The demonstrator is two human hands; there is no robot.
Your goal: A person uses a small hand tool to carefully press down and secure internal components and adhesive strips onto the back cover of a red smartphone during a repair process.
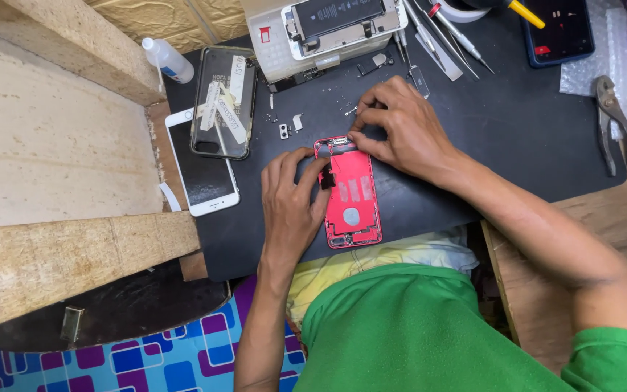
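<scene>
Red shell (353, 194) lies on the black mat (502, 123), near the bench edge. Left hand (289, 207) clamps its left side; right hand (400, 131) pinches at its top end. Loose screws (346, 109) lie just above; a nudge could scatter them. White phone (201, 163) crowds the left; open mat lies to the right.

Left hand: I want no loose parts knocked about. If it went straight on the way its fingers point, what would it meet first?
Probably the red phone housing, which the left hand already touches at its left edge.
</scene>
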